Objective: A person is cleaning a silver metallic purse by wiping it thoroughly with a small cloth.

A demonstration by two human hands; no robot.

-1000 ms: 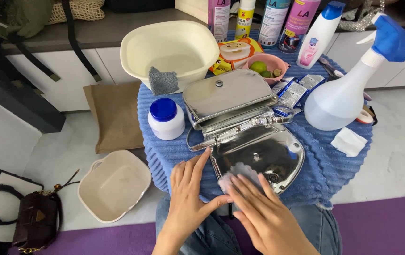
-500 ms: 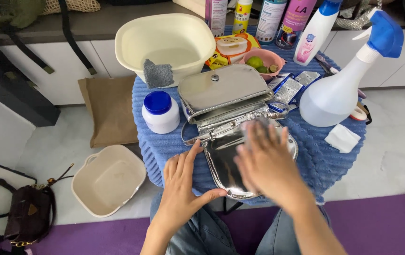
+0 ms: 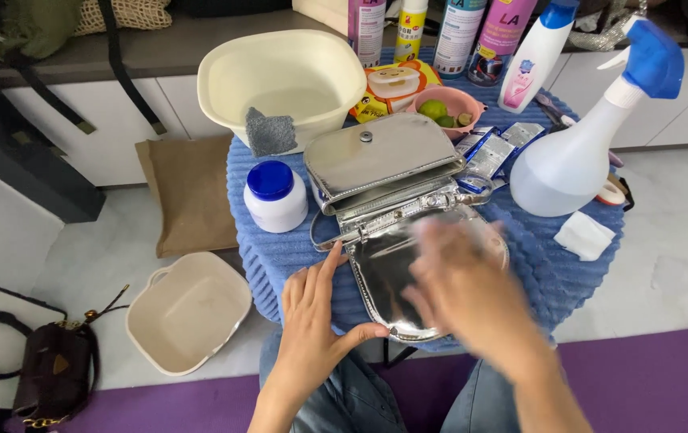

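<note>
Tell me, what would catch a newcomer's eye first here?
A shiny silver handbag lies open in the middle of a small table with a blue cover. The left hand rests at its near edge, and the blurred right hand is over the flap. A large spray bottle stands to the right.

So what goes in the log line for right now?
left hand: steadies silver bag flap edge | right hand: blurred over flap | blue cloth table

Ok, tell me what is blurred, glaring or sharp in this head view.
Head view: the right hand is smeared by motion blur over the silver handbag's open flap; the left hand beside it is sharp. The silver handbag mirrors bright, soft daylight without harsh glare. The spray bottle and cream basin are crisp, with faint shadows.
</note>
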